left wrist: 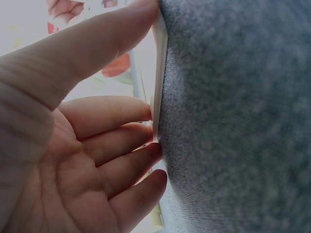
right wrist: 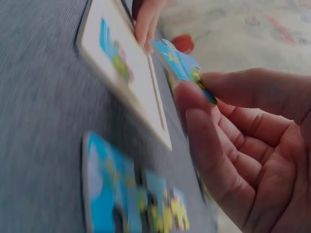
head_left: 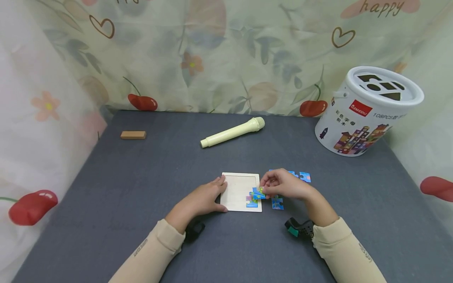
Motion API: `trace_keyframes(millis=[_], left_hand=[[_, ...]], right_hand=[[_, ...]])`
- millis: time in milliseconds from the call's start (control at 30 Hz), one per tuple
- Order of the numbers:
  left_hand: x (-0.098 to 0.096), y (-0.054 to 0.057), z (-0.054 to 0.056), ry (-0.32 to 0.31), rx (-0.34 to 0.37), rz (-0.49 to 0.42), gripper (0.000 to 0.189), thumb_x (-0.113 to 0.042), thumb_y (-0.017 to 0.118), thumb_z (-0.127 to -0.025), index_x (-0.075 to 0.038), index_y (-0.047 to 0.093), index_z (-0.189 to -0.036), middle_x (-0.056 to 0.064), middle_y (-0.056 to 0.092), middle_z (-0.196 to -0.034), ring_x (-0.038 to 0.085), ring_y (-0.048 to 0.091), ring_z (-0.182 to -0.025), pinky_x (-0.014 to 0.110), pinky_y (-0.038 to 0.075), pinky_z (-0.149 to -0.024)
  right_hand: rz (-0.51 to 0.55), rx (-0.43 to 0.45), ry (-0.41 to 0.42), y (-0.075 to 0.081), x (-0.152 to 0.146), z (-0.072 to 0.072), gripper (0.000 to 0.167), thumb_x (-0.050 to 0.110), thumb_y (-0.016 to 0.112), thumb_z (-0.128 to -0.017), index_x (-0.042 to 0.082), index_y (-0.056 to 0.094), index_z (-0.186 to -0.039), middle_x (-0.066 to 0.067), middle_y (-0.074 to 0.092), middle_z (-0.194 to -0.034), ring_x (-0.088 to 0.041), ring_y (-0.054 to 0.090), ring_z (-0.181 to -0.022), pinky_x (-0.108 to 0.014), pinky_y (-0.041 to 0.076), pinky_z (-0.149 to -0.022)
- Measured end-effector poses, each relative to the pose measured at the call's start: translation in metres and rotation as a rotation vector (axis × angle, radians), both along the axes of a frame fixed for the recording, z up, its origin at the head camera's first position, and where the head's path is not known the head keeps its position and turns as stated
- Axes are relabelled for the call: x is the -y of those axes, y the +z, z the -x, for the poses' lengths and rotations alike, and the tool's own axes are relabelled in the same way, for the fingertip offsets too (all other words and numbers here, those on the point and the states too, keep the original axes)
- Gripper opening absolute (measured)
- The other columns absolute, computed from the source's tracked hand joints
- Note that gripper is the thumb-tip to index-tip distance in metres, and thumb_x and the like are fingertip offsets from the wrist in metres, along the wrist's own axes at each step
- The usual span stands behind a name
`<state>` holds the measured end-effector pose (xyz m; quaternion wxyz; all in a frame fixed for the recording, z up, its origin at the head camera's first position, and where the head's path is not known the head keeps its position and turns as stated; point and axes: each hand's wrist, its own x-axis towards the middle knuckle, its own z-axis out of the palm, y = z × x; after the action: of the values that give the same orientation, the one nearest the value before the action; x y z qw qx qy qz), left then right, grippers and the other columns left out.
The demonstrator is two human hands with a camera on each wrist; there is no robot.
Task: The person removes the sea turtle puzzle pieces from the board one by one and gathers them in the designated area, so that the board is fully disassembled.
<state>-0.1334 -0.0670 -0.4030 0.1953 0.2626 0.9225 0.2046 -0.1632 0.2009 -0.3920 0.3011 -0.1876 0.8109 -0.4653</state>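
Observation:
A square, pale wooden puzzle tray lies flat on the table. Along its left edge rests my left hand, thumb at the near corner and fingers farther up; the left wrist view shows these fingers nearly straight against the rim. Over the tray's right side, my right hand pinches a blue puzzle piece with yellow and green on it between thumb and fingertips. Below it, a blue, pink and green puzzle section sits inside the tray. Loose puzzle pieces lie right of the tray, partly hidden by the right hand.
Behind the tray lies a cream toy microphone. A small wooden block is at the far left. A white lidded bucket stands at the back right. Patterned cloth hangs behind the table.

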Motion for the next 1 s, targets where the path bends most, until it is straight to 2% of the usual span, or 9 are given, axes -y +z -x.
trace_keyframes(millis=[567, 1000], left_hand=[[0.0, 0.001, 0.0, -0.011, -0.01, 0.002, 0.079, -0.03, 0.075, -0.078, 0.003, 0.037, -0.14, 0.019, 0.024, -0.152, 0.031, 0.026, -0.141, 0.042, 0.027, -0.113], [0.001, 0.0, -0.001, -0.009, -0.007, 0.003, 0.08, -0.031, 0.074, -0.079, 0.002, 0.036, -0.14, 0.018, 0.023, -0.152, 0.03, 0.025, -0.141, 0.041, 0.027, -0.113]], right_hand=[[-0.008, 0.004, -0.183, -0.005, -0.057, -0.021, 0.028, 0.012, 0.064, -0.087, -0.012, 0.058, -0.1, -0.009, 0.063, -0.082, -0.008, 0.061, -0.067, -0.029, 0.056, -0.066], [-0.027, 0.012, -0.23, -0.012, -0.086, -0.033, 0.034, 0.017, 0.064, -0.088, -0.012, 0.055, -0.104, -0.008, 0.062, -0.084, -0.008, 0.062, -0.07, -0.03, 0.057, -0.067]])
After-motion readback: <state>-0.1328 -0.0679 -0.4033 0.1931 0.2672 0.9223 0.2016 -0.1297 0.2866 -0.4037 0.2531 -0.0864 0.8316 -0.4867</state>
